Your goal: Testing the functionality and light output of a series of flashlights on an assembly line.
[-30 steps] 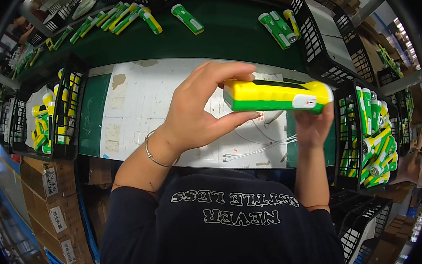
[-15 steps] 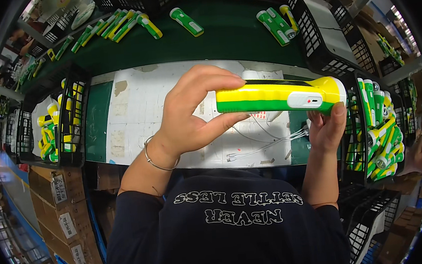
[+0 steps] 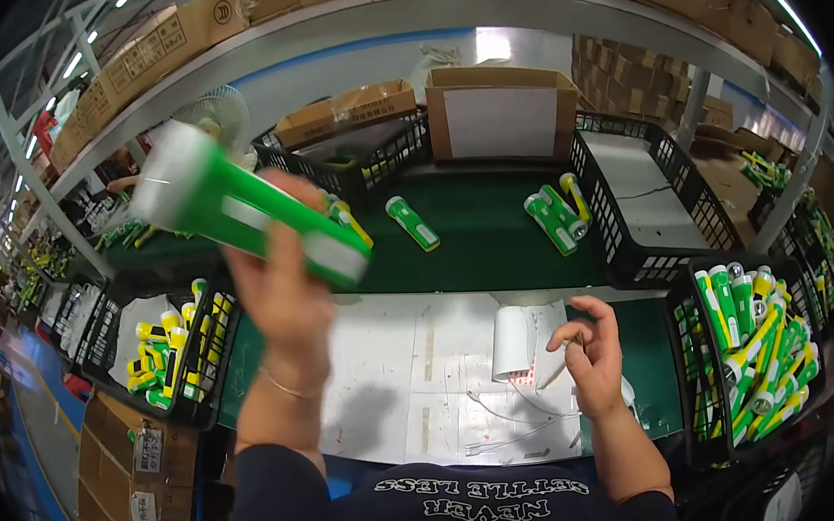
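I watch the left hand [image 3: 284, 297] clasp a green-and-white plastic flashlight [image 3: 205, 195] at ten o'clock, screening dark-green tabletop [image 3: 479, 230]; right hand [image 3: 597, 369] loose, fingers parted, black mesh crate [image 3: 708, 451] at four.

the white rectangular worktop [image 3: 372, 364], bearing thin white cables [image 3: 495, 412], lies between a black plastic-mesh left crate [image 3: 202, 413] and a matching right crate [image 3: 695, 446], both holding green-and-yellow tubular flashlights [image 3: 169, 347]. behind it, loose flashlights [image 3: 550, 222] lie on the flat green belt [image 3: 479, 230], left of a third black crate [image 3: 636, 271]; the held flashlight [image 3: 206, 202], in the left hand [image 3: 284, 290], seems to be over the belt.
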Tool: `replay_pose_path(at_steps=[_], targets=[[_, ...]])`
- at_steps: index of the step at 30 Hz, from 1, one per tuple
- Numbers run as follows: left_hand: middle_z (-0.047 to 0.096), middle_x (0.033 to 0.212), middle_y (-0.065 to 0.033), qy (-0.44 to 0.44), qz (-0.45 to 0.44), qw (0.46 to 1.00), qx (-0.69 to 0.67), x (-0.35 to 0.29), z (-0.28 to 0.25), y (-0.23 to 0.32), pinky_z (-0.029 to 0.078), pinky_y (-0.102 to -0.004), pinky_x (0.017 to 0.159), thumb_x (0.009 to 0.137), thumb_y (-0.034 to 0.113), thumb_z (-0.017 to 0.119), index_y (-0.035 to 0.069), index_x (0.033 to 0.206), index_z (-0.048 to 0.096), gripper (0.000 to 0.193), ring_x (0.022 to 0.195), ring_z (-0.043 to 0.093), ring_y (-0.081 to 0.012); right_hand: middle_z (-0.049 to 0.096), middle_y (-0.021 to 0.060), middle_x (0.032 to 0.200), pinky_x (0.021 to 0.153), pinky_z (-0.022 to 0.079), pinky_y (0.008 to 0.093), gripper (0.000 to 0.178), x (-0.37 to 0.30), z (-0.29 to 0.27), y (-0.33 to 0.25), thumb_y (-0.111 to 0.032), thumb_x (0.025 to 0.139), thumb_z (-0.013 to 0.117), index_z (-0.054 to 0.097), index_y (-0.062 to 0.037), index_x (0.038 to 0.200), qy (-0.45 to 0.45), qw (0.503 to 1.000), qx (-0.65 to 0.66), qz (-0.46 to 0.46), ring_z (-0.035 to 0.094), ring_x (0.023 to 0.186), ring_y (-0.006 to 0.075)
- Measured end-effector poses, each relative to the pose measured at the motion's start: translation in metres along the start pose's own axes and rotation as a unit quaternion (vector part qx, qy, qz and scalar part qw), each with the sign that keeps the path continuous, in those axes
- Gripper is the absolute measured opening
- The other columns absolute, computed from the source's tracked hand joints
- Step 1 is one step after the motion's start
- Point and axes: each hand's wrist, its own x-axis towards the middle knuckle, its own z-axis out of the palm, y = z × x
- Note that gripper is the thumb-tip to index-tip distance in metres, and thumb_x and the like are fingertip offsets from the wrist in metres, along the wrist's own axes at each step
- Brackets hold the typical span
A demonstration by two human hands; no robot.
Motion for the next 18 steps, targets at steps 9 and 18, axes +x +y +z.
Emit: replay_pose_path(at_steps=[9,18], targets=[[0.062,0.108,-0.0173,-0.082,0.257,0.770,0.578,0.259,0.061,0.019,0.040,-0.0317,0.091,0.073,0.003,0.052,0.007,0.117,0.057,0.045,0.103,0.057,-0.0290,0.057,0.0065,0.081,0.063,0.040,0.0180,0.043,-0.021,-0.001,0.017,-0.001,0.084,0.054,0.034,-0.0008,0.123,0.022,0.998,0.018,0.048,0.053,0.073,0.0067],[0.049,0.128,-0.0175,-0.231,-0.074,0.757,0.607,0.274,0.096,-0.001,0.031,-0.0382,0.100,0.084,0.065,0.036,0.003,0.119,0.056,0.075,0.118,0.044,-0.0296,0.055,0.0027,0.081,0.066,0.041,0.0185,0.039,-0.020,-0.043,0.043,-0.007,0.084,0.056,0.040,-0.0010,0.119,0.065,0.995,0.000,0.079,0.052,0.074,0.0068]])
